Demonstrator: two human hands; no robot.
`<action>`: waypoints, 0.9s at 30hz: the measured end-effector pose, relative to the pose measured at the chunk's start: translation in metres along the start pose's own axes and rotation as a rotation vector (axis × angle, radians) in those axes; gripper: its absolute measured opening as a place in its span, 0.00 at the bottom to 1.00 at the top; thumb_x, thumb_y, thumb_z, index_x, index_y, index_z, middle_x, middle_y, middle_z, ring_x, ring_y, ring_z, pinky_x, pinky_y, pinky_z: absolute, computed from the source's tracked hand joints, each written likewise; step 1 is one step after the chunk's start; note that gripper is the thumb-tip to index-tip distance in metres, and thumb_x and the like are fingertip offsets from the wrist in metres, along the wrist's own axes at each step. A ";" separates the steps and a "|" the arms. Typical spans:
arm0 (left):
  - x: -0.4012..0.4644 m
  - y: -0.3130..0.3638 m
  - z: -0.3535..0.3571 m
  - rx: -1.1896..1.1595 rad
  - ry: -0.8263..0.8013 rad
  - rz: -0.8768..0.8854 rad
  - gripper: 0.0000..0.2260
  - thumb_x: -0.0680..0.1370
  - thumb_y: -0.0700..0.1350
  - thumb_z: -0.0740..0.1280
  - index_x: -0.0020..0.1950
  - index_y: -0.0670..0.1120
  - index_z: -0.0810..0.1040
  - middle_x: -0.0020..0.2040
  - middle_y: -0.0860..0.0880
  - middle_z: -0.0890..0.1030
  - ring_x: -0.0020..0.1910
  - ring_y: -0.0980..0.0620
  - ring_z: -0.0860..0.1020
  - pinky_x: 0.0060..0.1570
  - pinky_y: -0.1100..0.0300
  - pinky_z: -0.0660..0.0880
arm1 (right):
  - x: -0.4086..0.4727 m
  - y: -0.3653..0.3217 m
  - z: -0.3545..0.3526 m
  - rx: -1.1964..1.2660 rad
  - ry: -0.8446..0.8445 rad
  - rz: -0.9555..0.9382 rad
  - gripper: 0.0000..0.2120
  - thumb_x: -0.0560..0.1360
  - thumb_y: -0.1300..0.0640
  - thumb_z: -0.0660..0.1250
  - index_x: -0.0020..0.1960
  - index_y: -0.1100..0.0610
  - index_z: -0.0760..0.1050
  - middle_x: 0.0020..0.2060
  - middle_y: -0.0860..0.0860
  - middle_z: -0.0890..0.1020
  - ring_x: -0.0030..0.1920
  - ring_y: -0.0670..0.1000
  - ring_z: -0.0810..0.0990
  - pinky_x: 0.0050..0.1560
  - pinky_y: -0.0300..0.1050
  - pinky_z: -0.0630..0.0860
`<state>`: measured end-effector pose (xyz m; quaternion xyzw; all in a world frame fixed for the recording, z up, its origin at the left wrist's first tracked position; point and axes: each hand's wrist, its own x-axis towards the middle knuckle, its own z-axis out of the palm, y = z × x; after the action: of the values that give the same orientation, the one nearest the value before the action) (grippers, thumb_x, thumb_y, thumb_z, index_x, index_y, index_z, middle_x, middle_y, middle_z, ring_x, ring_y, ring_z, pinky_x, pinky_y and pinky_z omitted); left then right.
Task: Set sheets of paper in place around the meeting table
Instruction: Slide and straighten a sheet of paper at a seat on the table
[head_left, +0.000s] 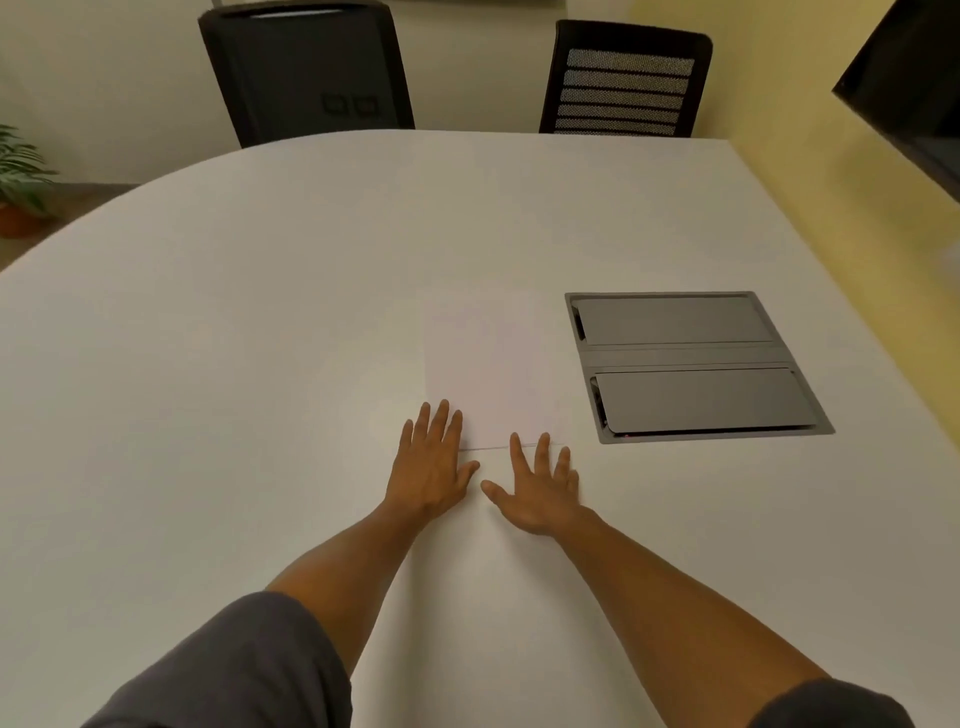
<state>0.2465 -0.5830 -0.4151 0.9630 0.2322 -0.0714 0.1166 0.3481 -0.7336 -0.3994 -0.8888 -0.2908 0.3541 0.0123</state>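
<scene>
A white sheet of paper (488, 364) lies flat on the white meeting table (234, 312), hard to tell from the tabletop. Its near edge runs between my two hands. My left hand (431, 462) is spread flat with straight fingers, its fingertips at the sheet's near left corner. My right hand (540, 483) is also spread flat, its fingertips touching the sheet's near right edge. Neither hand holds anything. Both forearms reach out over the table from grey sleeves.
A grey cable box (691, 366) with two closed lids is set into the table just right of the sheet. Two black chairs (306, 73) (623, 83) stand at the far edge. A potted plant (21, 176) is far left, a dark screen (914, 88) upper right.
</scene>
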 end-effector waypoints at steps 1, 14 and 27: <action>0.007 -0.001 0.002 -0.001 0.004 0.002 0.33 0.82 0.61 0.50 0.81 0.46 0.45 0.82 0.45 0.44 0.81 0.42 0.41 0.78 0.46 0.44 | 0.007 0.000 -0.001 -0.010 0.011 0.012 0.42 0.77 0.27 0.48 0.80 0.44 0.31 0.78 0.57 0.29 0.77 0.67 0.29 0.76 0.65 0.36; 0.045 -0.011 0.041 0.006 0.022 -0.094 0.32 0.80 0.64 0.37 0.81 0.52 0.38 0.81 0.46 0.37 0.80 0.42 0.37 0.77 0.40 0.39 | 0.047 -0.002 0.011 -0.052 0.120 0.066 0.44 0.75 0.24 0.47 0.79 0.43 0.28 0.74 0.65 0.25 0.74 0.67 0.24 0.74 0.67 0.31; 0.044 -0.011 0.046 0.065 0.050 -0.112 0.32 0.78 0.64 0.30 0.80 0.52 0.34 0.80 0.46 0.32 0.79 0.42 0.33 0.77 0.40 0.37 | 0.049 0.000 0.007 -0.067 0.115 -0.034 0.49 0.71 0.20 0.48 0.77 0.42 0.26 0.76 0.61 0.26 0.74 0.65 0.23 0.74 0.65 0.31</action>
<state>0.2764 -0.5668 -0.4702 0.9533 0.2861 -0.0610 0.0752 0.3718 -0.7093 -0.4348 -0.9025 -0.3163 0.2921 0.0051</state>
